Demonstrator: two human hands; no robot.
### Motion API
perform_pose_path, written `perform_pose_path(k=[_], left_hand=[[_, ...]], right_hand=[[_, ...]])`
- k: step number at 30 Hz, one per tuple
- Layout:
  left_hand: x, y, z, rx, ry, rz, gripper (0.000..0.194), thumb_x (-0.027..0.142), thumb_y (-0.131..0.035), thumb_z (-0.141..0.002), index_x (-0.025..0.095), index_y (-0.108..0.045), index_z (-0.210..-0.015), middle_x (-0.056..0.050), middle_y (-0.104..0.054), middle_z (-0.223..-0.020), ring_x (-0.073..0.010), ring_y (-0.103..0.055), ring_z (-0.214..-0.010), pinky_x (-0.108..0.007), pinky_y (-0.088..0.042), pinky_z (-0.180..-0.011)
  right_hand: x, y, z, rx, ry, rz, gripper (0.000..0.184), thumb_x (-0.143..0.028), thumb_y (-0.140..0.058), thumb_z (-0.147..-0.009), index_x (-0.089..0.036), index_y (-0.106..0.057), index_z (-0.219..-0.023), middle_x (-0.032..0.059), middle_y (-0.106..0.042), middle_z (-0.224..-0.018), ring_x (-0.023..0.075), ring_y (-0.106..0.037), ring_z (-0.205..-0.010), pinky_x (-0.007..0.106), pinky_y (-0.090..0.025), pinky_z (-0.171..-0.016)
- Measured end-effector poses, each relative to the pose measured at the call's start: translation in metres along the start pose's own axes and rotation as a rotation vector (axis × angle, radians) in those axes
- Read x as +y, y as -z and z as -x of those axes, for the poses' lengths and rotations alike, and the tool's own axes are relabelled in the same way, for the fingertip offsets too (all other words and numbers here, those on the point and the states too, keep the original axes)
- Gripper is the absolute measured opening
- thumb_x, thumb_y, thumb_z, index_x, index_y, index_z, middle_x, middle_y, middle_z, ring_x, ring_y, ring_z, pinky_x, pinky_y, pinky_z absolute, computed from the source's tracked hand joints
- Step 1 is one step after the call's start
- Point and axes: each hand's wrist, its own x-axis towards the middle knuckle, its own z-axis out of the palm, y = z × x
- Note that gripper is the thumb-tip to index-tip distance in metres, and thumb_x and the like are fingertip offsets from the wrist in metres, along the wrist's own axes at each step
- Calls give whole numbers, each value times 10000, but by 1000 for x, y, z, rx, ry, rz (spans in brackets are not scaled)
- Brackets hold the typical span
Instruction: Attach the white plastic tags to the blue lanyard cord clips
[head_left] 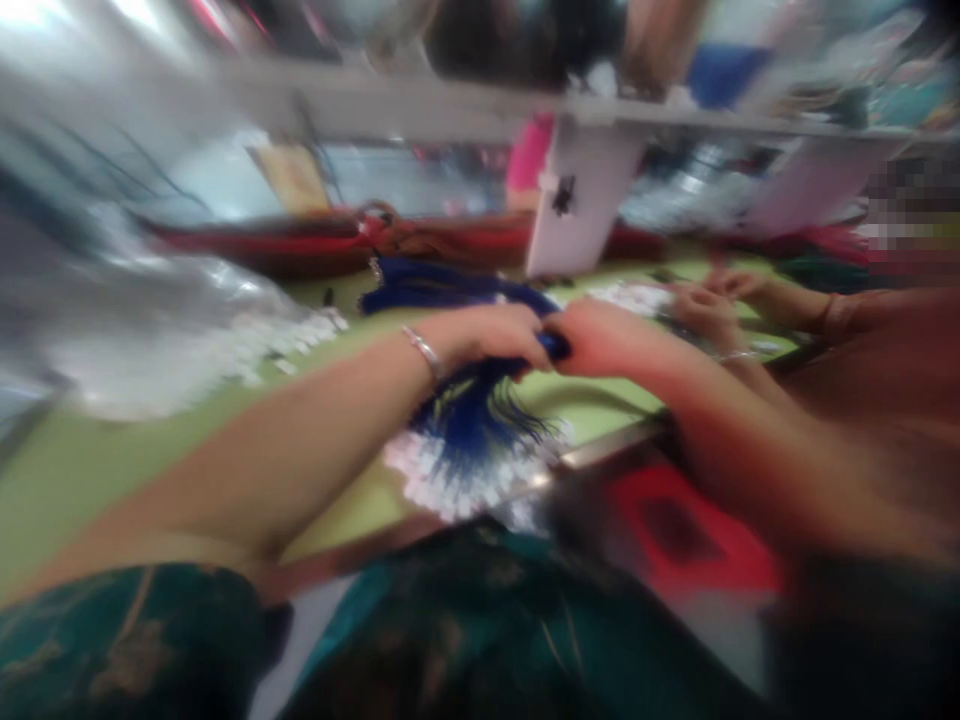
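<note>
A thick bundle of dark blue cords (469, 420) runs through both my hands over the green tabletop (337, 500). Many small white tags (450, 480) hang from the cords' near ends, fanned out at the table's front edge. My left hand (502, 335), with a bracelet at its wrist, is wrapped round the bundle. Close against it, my right hand (589, 335) is closed on the same bundle, its fingers largely hidden. Beyond my hands the far part of the bundle lies on the table, pointing left. The picture is blurred by motion.
To the left sits a clear plastic bag (150, 340) with white tags spilling out. A white upright panel (581, 200) stands behind, under a shelf (450, 110). At right a co-worker's hands (712, 305) work near more white tags. Something red (690, 530) lies below the table edge.
</note>
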Motion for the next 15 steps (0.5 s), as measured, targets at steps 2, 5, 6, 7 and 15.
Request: perform_pose_path(k=[2, 5, 6, 7, 15], left_hand=[[7, 4, 10, -64, -62, 21, 210, 333, -732, -646, 138, -679, -590, -50, -673, -593, -187, -635, -602, -345, -519, -707], [11, 10, 26, -176, -116, 228, 231, 321, -758, -638, 141, -718, -777, -71, -726, -754, -205, -674, -730, -340, -523, -762], [9, 10, 31, -223, -112, 297, 284, 318, -774, -623, 142, -721, -839, -79, -733, -788, -214, -680, -767, -344, -524, -782], [7, 9, 34, -280, -100, 366, 343, 331, -785, -614, 143, -719, -893, -90, -737, -814, -225, -684, -803, -352, -524, -804], [-2, -16, 42, -324, -131, 558, 718, 750, -394, -779, 183, -694, -1103, -121, -729, -976, -274, -626, -1020, -393, -480, -916]], right_hand=[[-7, 8, 6, 83, -95, 62, 291, -390, -600, -778, -163, -697, -932, 98, -698, -825, 196, -595, -728, 293, -357, -635], [-16, 21, 19, 237, -150, 165, 243, -371, -583, -788, -179, -690, -892, 80, -689, -803, 208, -606, -735, 304, -360, -634], [-17, 24, 23, 287, -165, 190, 227, -364, -581, -783, -188, -686, -881, 71, -683, -790, 213, -609, -734, 305, -363, -630], [-17, 26, 27, 326, -170, 198, 215, -353, -573, -786, -198, -684, -886, 63, -679, -790, 217, -613, -748, 306, -373, -636], [7, 5, 42, 585, -16, 138, 263, -290, -482, -816, -205, -716, -900, 87, -708, -813, 238, -633, -793, 371, -482, -744]])
